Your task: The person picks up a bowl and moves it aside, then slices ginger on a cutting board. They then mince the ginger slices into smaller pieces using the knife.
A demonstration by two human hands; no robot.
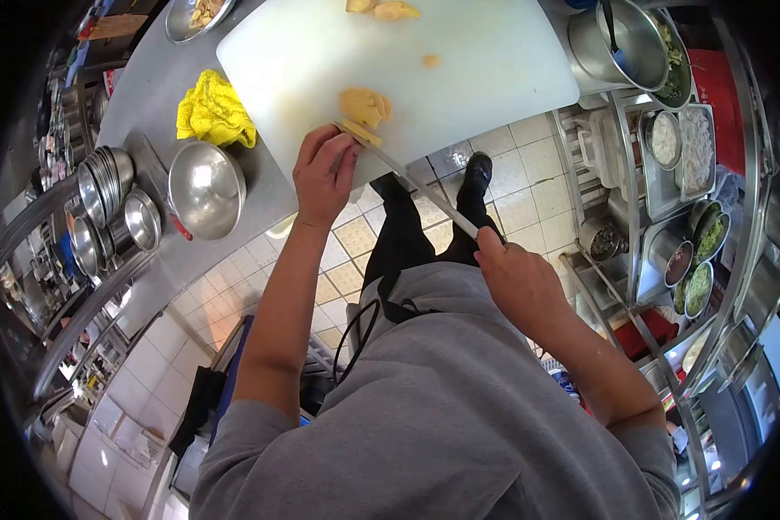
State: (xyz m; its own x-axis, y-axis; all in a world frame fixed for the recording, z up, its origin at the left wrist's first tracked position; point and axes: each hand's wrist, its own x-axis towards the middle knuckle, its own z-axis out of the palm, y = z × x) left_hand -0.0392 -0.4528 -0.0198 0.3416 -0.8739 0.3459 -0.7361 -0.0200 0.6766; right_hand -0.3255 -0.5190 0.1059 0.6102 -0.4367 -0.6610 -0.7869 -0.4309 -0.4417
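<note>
My right hand (522,282) grips the handle of a long knife (420,186), whose blade slants up and left to the near edge of a white cutting board (477,95). At the tip end of the blade, my left hand (325,173) rests on the board with its fingers curled and pressed together; whatever lies beneath them is hidden. Thin yellow slices, apparently ginger (362,133), lie along the far side of the blade. Just beyond them sits a small pile of sliced ginger (367,105). Larger ginger pieces (396,10) and a small scrap (431,61) lie farther back.
Left of the board are a crumpled yellow cloth (217,108), a steel bowl (206,191), another knife (152,165) and stacked bowls (104,186). A bowl of pale pieces (198,17) stands at the top left. A steel pot (620,48) and shelves with food containers (696,152) line the right.
</note>
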